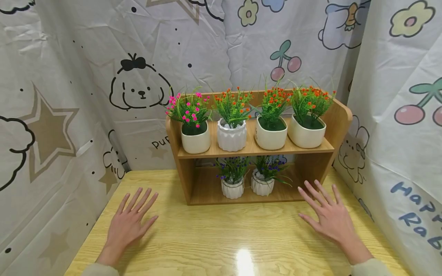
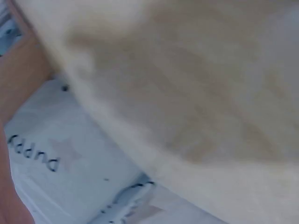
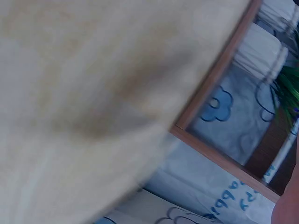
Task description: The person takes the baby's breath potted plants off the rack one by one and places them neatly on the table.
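My left hand [image 1: 127, 226], fingers spread, is over the left part of the table, holding nothing. On the right, my right hand [image 1: 329, 218] is likewise spread, its fingertips overlapping the lower right corner of a two-tier wooden shelf [image 1: 255, 152] in the head view. Along the upper tier stand a pink-flowered potted plant [image 1: 195, 138], an orange-flowered plant in a ribbed white pot [image 1: 231, 136], and two orange-flowered plants in smooth cream pots [image 1: 271, 134], [image 1: 306, 132]. Below are two purple-flowered plants in small ribbed pots [image 1: 232, 188], [image 1: 262, 184]. Only a hand's edge shows in each wrist view.
The light wood-grain table [image 1: 207, 237] carries the shelf at its back. White cartoon-printed curtains [image 1: 138, 126] hang close behind and along both sides. A bright reflection shows near the table's front.
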`<state>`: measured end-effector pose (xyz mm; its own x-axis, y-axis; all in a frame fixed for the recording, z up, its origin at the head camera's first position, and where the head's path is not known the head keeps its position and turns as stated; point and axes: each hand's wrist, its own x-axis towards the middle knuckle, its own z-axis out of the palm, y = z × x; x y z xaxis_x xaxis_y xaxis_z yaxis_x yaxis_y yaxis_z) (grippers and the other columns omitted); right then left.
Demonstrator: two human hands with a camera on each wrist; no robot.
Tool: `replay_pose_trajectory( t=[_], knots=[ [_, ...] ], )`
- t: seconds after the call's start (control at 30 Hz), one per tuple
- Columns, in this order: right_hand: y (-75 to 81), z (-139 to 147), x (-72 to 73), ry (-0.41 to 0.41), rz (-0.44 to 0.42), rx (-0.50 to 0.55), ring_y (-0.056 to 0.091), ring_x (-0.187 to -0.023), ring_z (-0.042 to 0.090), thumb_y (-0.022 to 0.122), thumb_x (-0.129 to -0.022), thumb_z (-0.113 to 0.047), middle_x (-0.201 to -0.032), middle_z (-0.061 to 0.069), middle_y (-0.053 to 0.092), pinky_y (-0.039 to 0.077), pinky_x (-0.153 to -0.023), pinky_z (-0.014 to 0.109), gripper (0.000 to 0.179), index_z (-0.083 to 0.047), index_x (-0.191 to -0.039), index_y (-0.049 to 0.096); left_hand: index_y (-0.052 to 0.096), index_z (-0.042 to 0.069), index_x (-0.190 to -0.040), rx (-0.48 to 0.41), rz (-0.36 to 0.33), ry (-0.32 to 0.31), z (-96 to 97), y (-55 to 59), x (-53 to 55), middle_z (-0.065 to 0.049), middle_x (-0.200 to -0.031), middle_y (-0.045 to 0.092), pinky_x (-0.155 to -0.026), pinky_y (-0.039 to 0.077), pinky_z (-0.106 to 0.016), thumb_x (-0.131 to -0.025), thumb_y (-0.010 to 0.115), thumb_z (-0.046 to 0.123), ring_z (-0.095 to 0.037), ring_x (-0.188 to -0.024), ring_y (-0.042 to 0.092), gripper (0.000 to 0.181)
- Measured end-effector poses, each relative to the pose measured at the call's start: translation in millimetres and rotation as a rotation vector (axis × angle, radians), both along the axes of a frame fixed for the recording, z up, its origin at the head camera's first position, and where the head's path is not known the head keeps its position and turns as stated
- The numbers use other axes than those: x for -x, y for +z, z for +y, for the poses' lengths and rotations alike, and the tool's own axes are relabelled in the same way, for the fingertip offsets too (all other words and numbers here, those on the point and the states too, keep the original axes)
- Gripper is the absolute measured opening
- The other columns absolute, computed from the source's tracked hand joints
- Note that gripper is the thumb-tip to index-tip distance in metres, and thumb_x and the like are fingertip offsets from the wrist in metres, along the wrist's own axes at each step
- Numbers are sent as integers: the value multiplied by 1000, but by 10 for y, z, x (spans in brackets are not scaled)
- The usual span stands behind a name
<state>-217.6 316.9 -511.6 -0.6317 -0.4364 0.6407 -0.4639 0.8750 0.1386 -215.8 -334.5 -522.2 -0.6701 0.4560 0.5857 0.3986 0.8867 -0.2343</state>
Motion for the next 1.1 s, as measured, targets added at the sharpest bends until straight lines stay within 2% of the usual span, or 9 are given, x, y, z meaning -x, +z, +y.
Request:
replay_pose_trajectory(
  t=[0.13, 0.23, 0.4, 0.5, 0.57, 0.77, 0.97, 1.03, 1.1],
  knots=[
    [188, -19, 7, -8, 30, 5, 31, -155, 31, 27, -99, -78, -167, 3, 38, 8, -129, 62, 83, -22, -154, 50, 44, 24, -159, -53, -13, 20, 224, 193, 14, -1, -168, 36, -130, 12, -52, -100, 41, 64, -30, -155, 31, 72],
    [346, -25, 15, -12, 78, 7, 35, -153, 31, 24, -99, -79, -166, 2, 40, 11, -129, 62, 84, -22, -153, 52, 43, 25, -159, -120, 0, 16, 427, 333, 34, -3, -165, 41, -128, 18, -53, -103, 32, 67, -31, -153, 35, 71],
    [627, -24, 35, 5, 156, 32, 34, -154, 30, 26, -99, -79, -164, 4, 43, 13, -129, 61, 83, -22, -153, 52, 44, 24, -159, -261, 29, -33, 742, 559, 82, -5, -159, 50, -119, 30, -55, -105, 28, 69, -33, -145, 43, 72],
    [780, -22, 47, 24, 203, 69, 36, -153, 30, 29, -99, -79, -160, 7, 48, 15, -129, 60, 82, -21, -151, 54, 41, 26, -160, -330, 19, -62, 888, 688, 96, -2, -160, 48, -115, 33, -55, -104, 30, 69, -31, -143, 44, 72],
    [879, -11, 56, 34, 229, 98, 37, -152, 30, 31, -98, -79, -158, 8, 51, 16, -129, 59, 81, -21, -150, 56, 39, 26, -161, -382, 0, -90, 973, 774, 100, -1, -162, 45, -113, 35, -57, -105, 35, 67, -32, -143, 44, 70],
    [1210, 64, 67, 30, 212, 236, 37, -153, 28, 39, -98, -77, -160, 6, 49, 18, -131, 49, 79, -22, -153, 53, 38, 22, -162, -607, -86, -156, 1195, 1049, 137, -3, -162, 45, -109, 39, -62, -98, 61, 38, -34, -139, 45, 70],
    [1593, 154, 135, 24, 119, 454, 36, -152, 31, 46, -96, -77, -162, 7, 45, 22, -130, 39, 82, -20, -155, 50, 38, 21, -161, -857, -137, -233, 1396, 1333, 253, -9, -155, 50, -106, 46, -53, -98, 66, 23, -32, -136, 49, 69],
    [1722, 197, 170, 37, 86, 528, 36, -152, 28, 54, -98, -67, -162, 8, 45, 23, -129, 34, 75, -20, -155, 49, 39, 19, -160, -937, -146, -270, 1471, 1404, 294, -11, -153, 51, -105, 48, -51, -98, 66, 19, -31, -134, 50, 67],
    [1833, 245, 207, 55, 64, 606, 36, -151, 20, 61, -101, -50, -161, 4, 47, 23, -126, 27, 63, -19, -155, 49, 41, 16, -159, -999, -146, -298, 1553, 1454, 331, -13, -153, 51, -105, 49, -52, -99, 67, 17, -32, -135, 51, 65]
  ],
)
